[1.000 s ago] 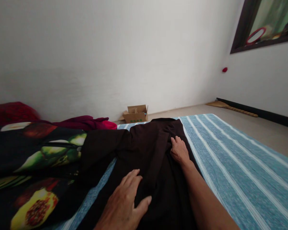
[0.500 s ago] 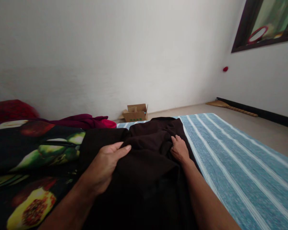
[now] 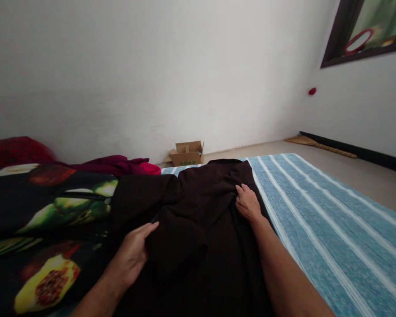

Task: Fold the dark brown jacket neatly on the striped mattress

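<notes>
Garment (image 3: 191,259) pinched in left hand (image 3: 133,253), grip closed; right hand (image 3: 248,202) beyond it, half-curled on garment, anchoring I guess, can't tell if pinching.

Bed (image 3: 320,229) as seen from where I stand, its surface blue with white stripes. Directly on it, a dark brown garment (image 3: 201,255), rumpled, reaches toward the far edge; at its left, meeting it, lies a black fruit-printed cloth (image 3: 66,185), with a maroon cloth (image 3: 105,165) behind. Floor (image 3: 353,176), pale, beyond the bed: an open cardboard box (image 3: 188,157), base partly hidden; farther right, lying flat, a straw-coloured object (image 3: 321,145) with a rope-like handle.
</notes>
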A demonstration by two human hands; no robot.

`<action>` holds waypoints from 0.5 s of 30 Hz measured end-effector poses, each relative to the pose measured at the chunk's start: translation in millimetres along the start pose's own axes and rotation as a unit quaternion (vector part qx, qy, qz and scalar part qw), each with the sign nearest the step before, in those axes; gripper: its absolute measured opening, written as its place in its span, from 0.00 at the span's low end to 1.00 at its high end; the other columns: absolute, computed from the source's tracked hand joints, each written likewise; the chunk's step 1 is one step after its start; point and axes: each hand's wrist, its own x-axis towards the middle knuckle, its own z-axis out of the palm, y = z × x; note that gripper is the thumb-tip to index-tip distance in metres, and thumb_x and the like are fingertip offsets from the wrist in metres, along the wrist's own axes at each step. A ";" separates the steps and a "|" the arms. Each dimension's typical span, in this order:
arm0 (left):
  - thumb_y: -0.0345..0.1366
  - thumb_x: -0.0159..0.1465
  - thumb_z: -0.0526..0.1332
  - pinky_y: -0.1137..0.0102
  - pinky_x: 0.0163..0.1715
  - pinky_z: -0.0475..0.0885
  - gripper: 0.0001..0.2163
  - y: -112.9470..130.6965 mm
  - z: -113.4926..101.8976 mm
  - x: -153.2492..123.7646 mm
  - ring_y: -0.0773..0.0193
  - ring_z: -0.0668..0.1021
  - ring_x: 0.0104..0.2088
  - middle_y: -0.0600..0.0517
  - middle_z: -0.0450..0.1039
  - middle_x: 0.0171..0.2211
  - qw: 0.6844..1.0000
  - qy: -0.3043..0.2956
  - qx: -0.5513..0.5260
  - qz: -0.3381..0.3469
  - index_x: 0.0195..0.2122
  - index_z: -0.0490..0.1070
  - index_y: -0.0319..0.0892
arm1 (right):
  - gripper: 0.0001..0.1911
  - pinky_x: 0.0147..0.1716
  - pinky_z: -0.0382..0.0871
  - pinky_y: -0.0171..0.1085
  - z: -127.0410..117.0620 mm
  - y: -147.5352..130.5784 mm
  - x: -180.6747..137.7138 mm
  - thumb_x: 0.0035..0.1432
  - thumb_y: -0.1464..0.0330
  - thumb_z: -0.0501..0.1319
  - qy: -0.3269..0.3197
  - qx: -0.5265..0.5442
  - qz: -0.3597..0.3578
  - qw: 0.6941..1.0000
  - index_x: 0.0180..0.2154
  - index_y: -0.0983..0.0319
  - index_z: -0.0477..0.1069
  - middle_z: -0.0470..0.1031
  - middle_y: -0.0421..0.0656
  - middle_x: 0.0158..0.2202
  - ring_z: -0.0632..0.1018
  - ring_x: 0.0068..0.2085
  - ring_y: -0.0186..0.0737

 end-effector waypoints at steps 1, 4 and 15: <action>0.37 0.54 0.62 0.64 0.35 0.75 0.09 -3.2 -2.4 -2.7 0.54 0.79 0.37 0.47 0.76 0.34 0.994 0.039 0.076 0.064 0.34 0.70 0.40 | 0.24 0.51 0.55 0.39 0.2 0.3 -0.2 0.57 0.74 0.46 -0.001 0.000 0.000 1.000 0.55 0.65 0.61 0.63 0.52 0.54 0.64 0.54 0.46; 0.43 0.54 0.60 0.58 0.46 0.70 0.16 -8.0 -3.9 -19.4 0.50 0.74 0.47 0.43 0.72 0.44 0.893 0.162 0.282 0.311 0.41 0.68 0.40 | 0.23 0.51 0.55 0.39 1.0 1.1 -0.4 0.57 0.73 0.46 -0.003 -0.001 0.000 1.000 0.55 0.66 0.61 0.63 0.53 0.54 0.64 0.54 0.46; 0.26 0.52 0.53 0.59 0.51 0.68 0.24 -28.2 3.7 -46.4 0.54 0.69 0.54 0.46 0.67 0.54 0.640 -0.057 0.612 0.461 0.51 0.68 0.44 | 0.21 0.49 0.57 0.38 3.6 2.7 -1.0 0.58 0.74 0.46 0.008 -0.005 -0.011 1.000 0.52 0.65 0.63 0.64 0.52 0.52 0.66 0.52 0.45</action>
